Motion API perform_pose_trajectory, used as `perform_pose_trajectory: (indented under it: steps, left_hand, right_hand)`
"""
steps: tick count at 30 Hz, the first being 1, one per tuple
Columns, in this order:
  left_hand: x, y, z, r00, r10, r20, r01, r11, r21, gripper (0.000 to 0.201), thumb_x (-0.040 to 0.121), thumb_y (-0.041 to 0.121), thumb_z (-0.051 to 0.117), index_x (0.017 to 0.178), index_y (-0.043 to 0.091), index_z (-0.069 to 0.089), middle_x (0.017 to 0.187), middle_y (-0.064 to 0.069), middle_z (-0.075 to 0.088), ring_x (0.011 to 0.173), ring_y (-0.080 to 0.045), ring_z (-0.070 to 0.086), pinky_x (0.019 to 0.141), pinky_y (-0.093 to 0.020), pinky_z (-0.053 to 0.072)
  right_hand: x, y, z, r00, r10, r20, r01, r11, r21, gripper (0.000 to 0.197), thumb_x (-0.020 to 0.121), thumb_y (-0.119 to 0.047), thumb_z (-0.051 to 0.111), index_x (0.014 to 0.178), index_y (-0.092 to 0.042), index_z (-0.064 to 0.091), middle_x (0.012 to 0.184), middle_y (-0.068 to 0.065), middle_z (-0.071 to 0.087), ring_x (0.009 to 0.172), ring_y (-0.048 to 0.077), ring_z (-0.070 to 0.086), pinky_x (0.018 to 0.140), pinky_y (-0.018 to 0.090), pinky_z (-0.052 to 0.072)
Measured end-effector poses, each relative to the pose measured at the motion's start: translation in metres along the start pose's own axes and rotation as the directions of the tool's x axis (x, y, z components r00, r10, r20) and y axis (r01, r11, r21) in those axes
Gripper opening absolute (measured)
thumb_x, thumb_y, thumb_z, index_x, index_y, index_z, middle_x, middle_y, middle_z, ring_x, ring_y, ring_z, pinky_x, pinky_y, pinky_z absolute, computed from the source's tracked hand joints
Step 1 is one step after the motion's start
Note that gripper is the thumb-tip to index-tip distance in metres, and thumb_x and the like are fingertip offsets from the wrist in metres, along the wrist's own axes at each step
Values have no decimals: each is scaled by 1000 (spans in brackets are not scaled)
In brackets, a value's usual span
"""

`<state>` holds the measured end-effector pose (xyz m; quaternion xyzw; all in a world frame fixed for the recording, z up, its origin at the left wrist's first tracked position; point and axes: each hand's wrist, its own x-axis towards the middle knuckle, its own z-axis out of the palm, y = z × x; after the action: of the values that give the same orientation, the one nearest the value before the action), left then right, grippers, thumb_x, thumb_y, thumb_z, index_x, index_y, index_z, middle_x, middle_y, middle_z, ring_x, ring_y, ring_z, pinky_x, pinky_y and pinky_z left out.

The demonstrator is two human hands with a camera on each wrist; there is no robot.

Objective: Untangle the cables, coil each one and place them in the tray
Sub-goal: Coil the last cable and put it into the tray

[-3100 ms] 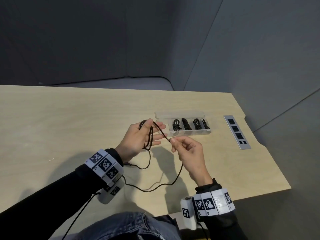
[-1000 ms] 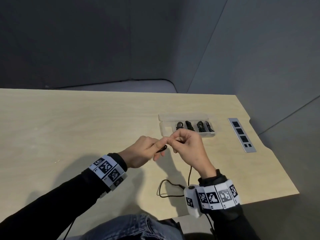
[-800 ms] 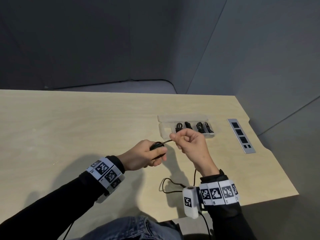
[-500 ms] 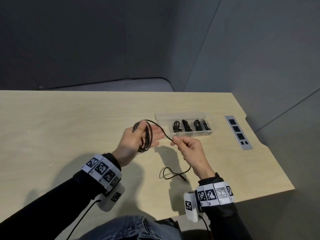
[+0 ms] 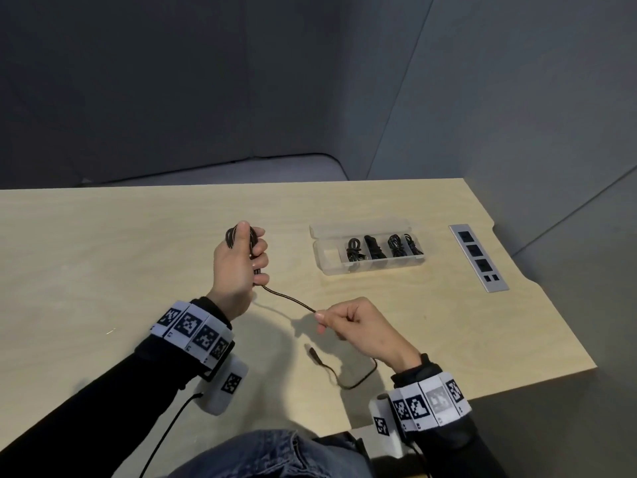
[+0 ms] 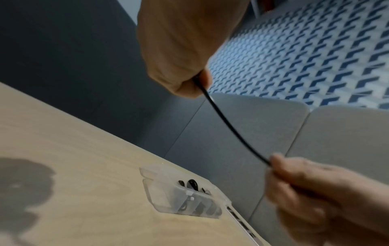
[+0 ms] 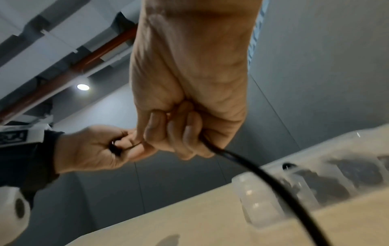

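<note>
Gripping a bundle of finished loops, the left hand stands raised above the pale wooden bench, fingers and thumb curled round the thin black cable so the coil cannot spring open while more is added. From its underside the cable runs taut and straight down to the right hand, which pinches it between thumb and forefinger, the other fingers curled under; that tension likely keeps the next turn free of kinks. Past the right hand the slack drops to the bench and curves back to the plug end, lying loose near the front edge, so only a short tail seems left to wind. The clear plastic compartment tray sits beyond the hands with its lid folded back; four compartments hold dark coiled cables, and the leftmost looks free, presumably for this one.
</note>
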<state>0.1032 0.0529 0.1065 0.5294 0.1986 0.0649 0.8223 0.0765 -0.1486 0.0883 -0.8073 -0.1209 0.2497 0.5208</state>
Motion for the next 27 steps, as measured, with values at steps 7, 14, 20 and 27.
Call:
perform_pose_trajectory:
  steps: [7, 14, 20, 27]
  left_hand:
    - [0, -18, -12, 850, 234, 472, -526, 415, 742, 55, 95, 46, 16, 74, 20, 60, 56, 9, 50, 56, -1, 51, 59, -23, 33]
    - [-19, -19, -1, 696, -46, 717, -673, 307, 673, 49, 83, 60, 30, 65, 21, 55, 55, 4, 55, 55, -10, 49, 60, -30, 44]
    - [-25, -26, 3, 665, -251, 703, -577, 425, 697, 29, 93, 39, 54, 69, 24, 56, 66, -4, 60, 60, -15, 51, 64, -27, 43]
    - [-31, -21, 8, 700, -326, 635, -524, 369, 768, 39, 93, 31, 45, 55, 21, 41, 51, 6, 47, 47, -5, 43, 54, -17, 33]
  right_hand:
    - [-14, -49, -27, 983, -186, 11, 185, 967, -173, 22, 89, -19, 62, 71, -30, 67, 44, -12, 44, 44, 2, 33, 48, 16, 29]
    - [-4, -53, -46, 948, -288, -137, 252, 940, -231, 15, 88, -17, 65, 78, -13, 75, 53, -6, 48, 47, 2, 34, 49, 16, 30]
    - [11, -27, -38, 978, -143, -151, 138, 990, -42, 12, 89, -12, 63, 91, -17, 75, 87, 1, 71, 68, 6, 57, 71, 23, 46]
    - [4, -15, -16, 976, -212, -57, 205, 973, -106, 18, 81, -24, 73, 98, -25, 76, 87, -4, 69, 71, 21, 56, 64, 24, 43]
